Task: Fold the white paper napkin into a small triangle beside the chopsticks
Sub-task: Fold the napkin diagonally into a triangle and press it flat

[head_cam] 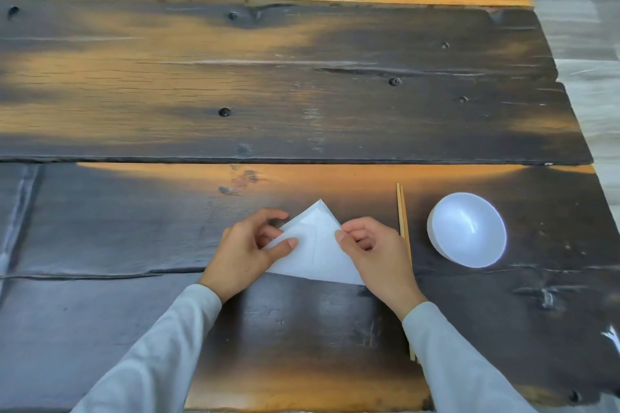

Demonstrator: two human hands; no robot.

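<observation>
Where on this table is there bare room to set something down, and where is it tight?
Bare: the whole far half of the table beyond the napkin, and the stretch left of the left hand. Tight: the right hand borders the chopsticks, and only a narrow strip separates those from the bowl.

There is one white paper napkin (315, 245), lying as a single triangle. There are two thin light wooden chopsticks (401, 208), one pair set side by side. There is one round white bowl (468, 230). Two hands show, one left hand (245, 251) and one right hand (375, 251), with two pale grey long sleeves (151, 355). One dark worn wooden plank tabletop (268, 94) carries all of it.
</observation>
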